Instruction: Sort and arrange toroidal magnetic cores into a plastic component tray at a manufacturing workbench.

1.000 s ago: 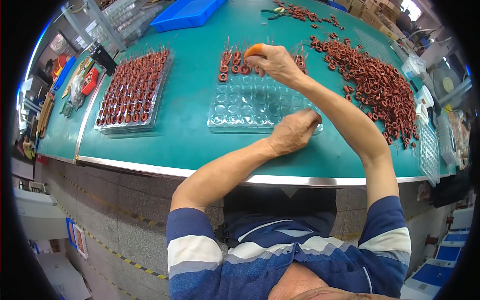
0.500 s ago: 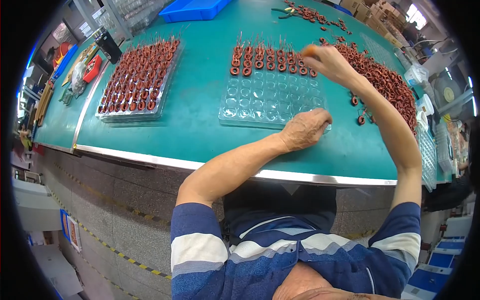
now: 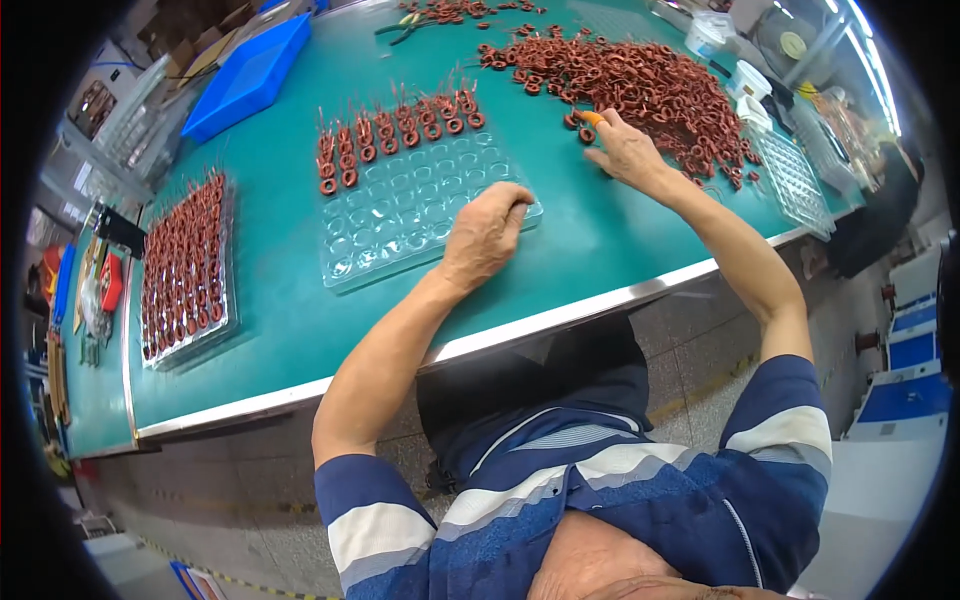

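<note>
A clear plastic tray (image 3: 400, 215) with round pockets lies in front of me. Its far rows hold red-brown wound ring coils (image 3: 410, 138), their wire ends sticking up; the nearer pockets hold none. My left hand (image 3: 485, 235) has its fingers curled over the tray's near right corner. To the right of the tray, my right hand (image 3: 632, 158) reaches out over the table, thumb and forefinger apart. An orange finger cot (image 3: 592, 118) covers one fingertip, right beside a couple of loose ring coils (image 3: 586, 135). Beyond that hand spreads a large heap of ring coils (image 3: 650, 90).
A filled tray of coils (image 3: 188, 270) stands at the left. A blue bin (image 3: 250, 80) sits at the far left, and pliers (image 3: 404, 28) lie near more coils at the back. White tubs (image 3: 752, 80) and an empty clear tray (image 3: 795, 180) stand at the right edge.
My view has turned to the right. My right hand has moved from the tray's far right coils to the loose coils by the heap. The left hand stays at the tray's corner.
</note>
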Tool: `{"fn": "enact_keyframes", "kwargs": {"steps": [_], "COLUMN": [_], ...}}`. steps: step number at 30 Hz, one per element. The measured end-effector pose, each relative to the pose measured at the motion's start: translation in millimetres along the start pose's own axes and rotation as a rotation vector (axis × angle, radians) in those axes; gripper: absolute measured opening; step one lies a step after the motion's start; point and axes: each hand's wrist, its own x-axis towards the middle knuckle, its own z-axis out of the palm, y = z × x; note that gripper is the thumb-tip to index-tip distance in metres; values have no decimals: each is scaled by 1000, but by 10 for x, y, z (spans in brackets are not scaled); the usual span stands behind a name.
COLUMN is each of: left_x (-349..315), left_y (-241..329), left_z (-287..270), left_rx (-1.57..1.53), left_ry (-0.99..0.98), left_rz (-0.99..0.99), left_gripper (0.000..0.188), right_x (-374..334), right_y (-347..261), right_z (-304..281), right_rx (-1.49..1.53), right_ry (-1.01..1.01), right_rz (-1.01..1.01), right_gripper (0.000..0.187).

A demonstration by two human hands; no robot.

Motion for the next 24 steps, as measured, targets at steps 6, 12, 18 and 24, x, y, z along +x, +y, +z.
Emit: {"fn": "enact_keyframes", "kwargs": {"steps": [6, 12, 18, 24], "left_x": [40, 79, 121, 112], "left_y": [65, 108, 165, 14], "left_z": [15, -139, -147, -184], "left_rx": [-3, -197, -978, -802], "left_ry": [-26, -115, -70, -4], "left_rz": [-21, -392, -451, -437], "left_gripper": [9, 24, 42, 37], "right_x": [-307, -238, -42, 2], "right_y": [144, -522, -1335, -1410], "right_z": [152, -88, -80, 49], "right_rx": [-23, 467, 620, 669], "right_ry": [88, 447, 544, 576], "right_rz": [-238, -102, -261, -296], "right_gripper": [34, 31, 30, 33]}}
